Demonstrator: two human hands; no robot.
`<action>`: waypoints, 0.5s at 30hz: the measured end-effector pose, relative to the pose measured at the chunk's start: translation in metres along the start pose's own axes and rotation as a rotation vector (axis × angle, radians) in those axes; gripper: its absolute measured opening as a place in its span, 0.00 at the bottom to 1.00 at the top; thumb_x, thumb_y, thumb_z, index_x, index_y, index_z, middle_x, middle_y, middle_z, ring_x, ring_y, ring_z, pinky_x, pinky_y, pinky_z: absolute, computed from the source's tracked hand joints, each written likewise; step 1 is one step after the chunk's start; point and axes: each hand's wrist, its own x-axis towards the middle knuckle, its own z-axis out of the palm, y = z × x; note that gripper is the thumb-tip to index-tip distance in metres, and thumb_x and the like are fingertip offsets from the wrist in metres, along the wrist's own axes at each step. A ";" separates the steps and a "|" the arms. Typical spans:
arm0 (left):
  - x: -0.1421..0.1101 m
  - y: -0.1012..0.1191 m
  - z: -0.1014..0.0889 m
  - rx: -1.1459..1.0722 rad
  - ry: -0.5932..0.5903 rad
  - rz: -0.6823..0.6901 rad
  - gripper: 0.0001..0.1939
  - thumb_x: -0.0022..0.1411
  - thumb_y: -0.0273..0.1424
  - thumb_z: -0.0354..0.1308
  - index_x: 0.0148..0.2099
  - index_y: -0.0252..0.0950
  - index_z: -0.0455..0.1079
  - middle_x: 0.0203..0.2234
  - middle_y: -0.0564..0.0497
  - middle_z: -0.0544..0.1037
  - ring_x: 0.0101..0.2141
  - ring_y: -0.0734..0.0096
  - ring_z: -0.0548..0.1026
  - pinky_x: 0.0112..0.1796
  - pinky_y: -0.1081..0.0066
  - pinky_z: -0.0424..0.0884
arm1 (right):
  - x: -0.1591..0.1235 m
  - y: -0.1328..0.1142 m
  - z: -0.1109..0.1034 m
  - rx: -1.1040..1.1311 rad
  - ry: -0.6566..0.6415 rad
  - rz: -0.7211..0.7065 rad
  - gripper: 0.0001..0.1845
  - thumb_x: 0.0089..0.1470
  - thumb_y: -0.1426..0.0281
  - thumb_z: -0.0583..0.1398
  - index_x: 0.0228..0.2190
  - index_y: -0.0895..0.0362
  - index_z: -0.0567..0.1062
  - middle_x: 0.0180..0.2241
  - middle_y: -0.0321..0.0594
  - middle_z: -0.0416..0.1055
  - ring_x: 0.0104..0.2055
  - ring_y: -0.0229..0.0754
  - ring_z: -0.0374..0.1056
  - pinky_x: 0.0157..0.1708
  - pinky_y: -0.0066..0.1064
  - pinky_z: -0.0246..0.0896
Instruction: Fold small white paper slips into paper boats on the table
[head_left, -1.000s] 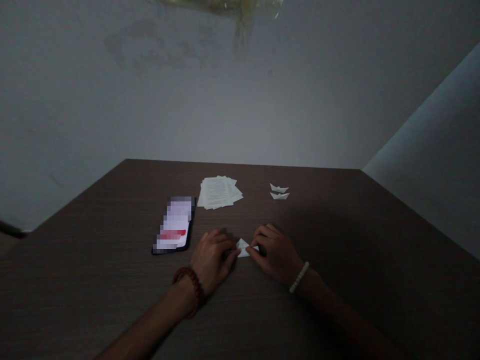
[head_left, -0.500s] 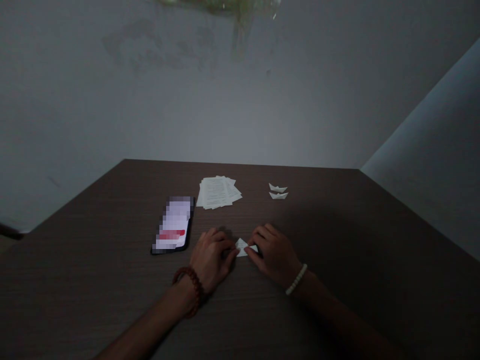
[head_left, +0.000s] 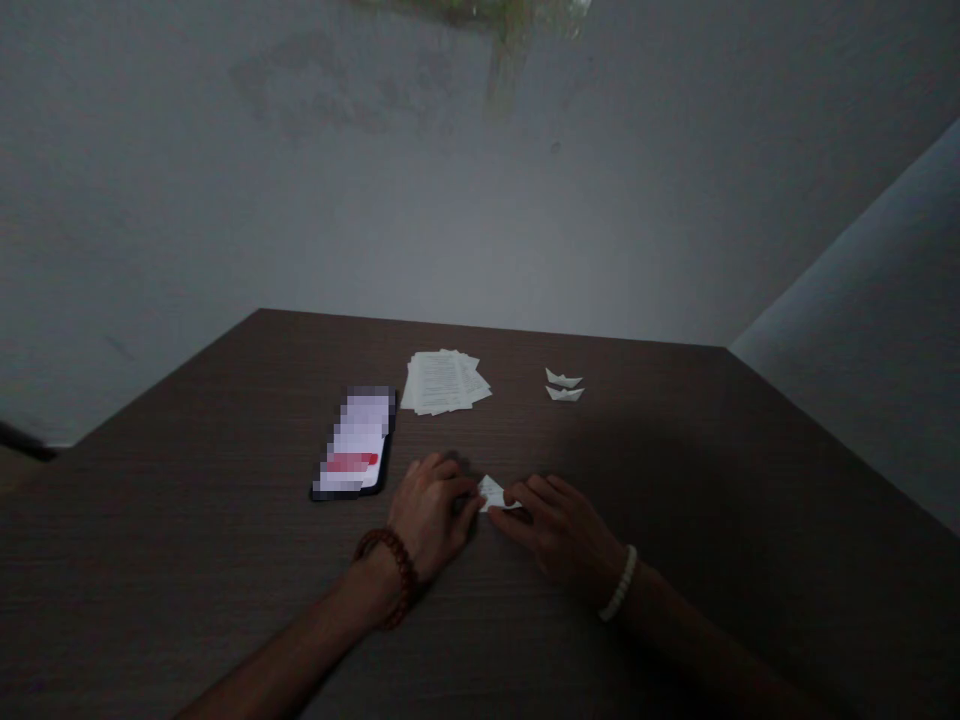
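On the dark wooden table (head_left: 675,480) both my hands meet over a small folded white paper piece (head_left: 492,492). My left hand (head_left: 432,510), with a brown bead bracelet at the wrist, pinches the paper's left side with curled fingers. My right hand (head_left: 559,530), wearing a white bead bracelet, presses its fingertips on the paper's right edge. The paper lies flat on the table, partly hidden under the fingers.
A lit phone (head_left: 355,445) lies left of my hands. A stack of printed paper sheets (head_left: 444,382) sits farther back. Two small folded paper boats (head_left: 564,386) rest to the right of the stack. Grey walls stand behind the table.
My right hand has slid slightly down and right, its fingers flattening onto the paper's edge. The left hand stays on the paper. The camera view has shifted a little.
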 end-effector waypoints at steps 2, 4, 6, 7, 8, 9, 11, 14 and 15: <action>0.000 0.000 0.001 -0.006 0.001 -0.003 0.07 0.60 0.30 0.56 0.31 0.37 0.74 0.28 0.49 0.74 0.36 0.61 0.67 0.36 0.61 0.62 | -0.001 -0.001 0.001 0.011 -0.015 0.020 0.10 0.60 0.73 0.54 0.43 0.54 0.72 0.38 0.42 0.69 0.38 0.43 0.59 0.36 0.35 0.53; 0.000 0.000 0.001 -0.014 -0.003 -0.010 0.07 0.59 0.31 0.57 0.30 0.38 0.74 0.28 0.49 0.74 0.36 0.60 0.67 0.37 0.60 0.63 | -0.002 -0.002 0.001 0.021 -0.024 0.036 0.11 0.61 0.73 0.53 0.44 0.55 0.71 0.38 0.42 0.69 0.38 0.43 0.59 0.36 0.35 0.53; 0.000 -0.001 0.001 -0.016 -0.004 -0.017 0.07 0.59 0.31 0.57 0.30 0.37 0.74 0.28 0.49 0.74 0.36 0.60 0.67 0.37 0.60 0.63 | -0.002 -0.002 0.003 0.027 -0.030 0.044 0.12 0.61 0.74 0.53 0.44 0.55 0.71 0.38 0.42 0.69 0.38 0.43 0.59 0.37 0.36 0.53; 0.001 -0.001 0.001 -0.017 -0.004 -0.016 0.07 0.59 0.31 0.57 0.30 0.37 0.74 0.28 0.49 0.74 0.36 0.60 0.67 0.37 0.61 0.63 | -0.003 -0.001 0.003 0.030 -0.035 0.043 0.12 0.61 0.74 0.53 0.45 0.56 0.71 0.38 0.42 0.69 0.38 0.43 0.59 0.37 0.36 0.53; 0.001 -0.001 0.000 -0.021 -0.006 -0.012 0.07 0.59 0.31 0.57 0.30 0.38 0.74 0.28 0.49 0.74 0.36 0.60 0.67 0.36 0.61 0.63 | -0.004 -0.001 0.004 0.034 -0.039 0.044 0.12 0.61 0.74 0.53 0.46 0.56 0.70 0.38 0.42 0.69 0.38 0.43 0.59 0.37 0.36 0.53; 0.001 -0.001 0.000 -0.027 -0.007 -0.009 0.06 0.59 0.31 0.57 0.31 0.38 0.74 0.28 0.49 0.74 0.36 0.60 0.67 0.36 0.61 0.63 | -0.004 0.000 0.005 0.039 -0.041 0.046 0.13 0.61 0.74 0.53 0.46 0.56 0.70 0.38 0.42 0.69 0.38 0.44 0.59 0.37 0.36 0.53; 0.001 -0.001 -0.001 -0.041 -0.011 -0.007 0.06 0.59 0.31 0.57 0.32 0.38 0.74 0.28 0.49 0.74 0.37 0.60 0.67 0.37 0.61 0.63 | -0.006 0.000 0.007 0.048 -0.047 0.050 0.15 0.60 0.75 0.53 0.48 0.55 0.69 0.39 0.42 0.69 0.39 0.44 0.59 0.38 0.37 0.53; 0.001 0.000 -0.001 -0.050 -0.017 -0.012 0.05 0.58 0.30 0.58 0.32 0.38 0.74 0.28 0.49 0.73 0.36 0.60 0.67 0.36 0.61 0.63 | -0.006 0.001 0.008 0.047 -0.057 0.035 0.15 0.59 0.75 0.55 0.48 0.55 0.69 0.39 0.42 0.69 0.39 0.44 0.59 0.38 0.37 0.53; 0.001 0.000 -0.002 -0.049 -0.020 -0.011 0.05 0.58 0.30 0.58 0.32 0.38 0.74 0.28 0.49 0.73 0.36 0.60 0.67 0.36 0.61 0.63 | -0.006 0.000 0.007 0.040 -0.054 0.029 0.15 0.59 0.75 0.55 0.48 0.56 0.69 0.39 0.42 0.69 0.39 0.44 0.59 0.37 0.37 0.53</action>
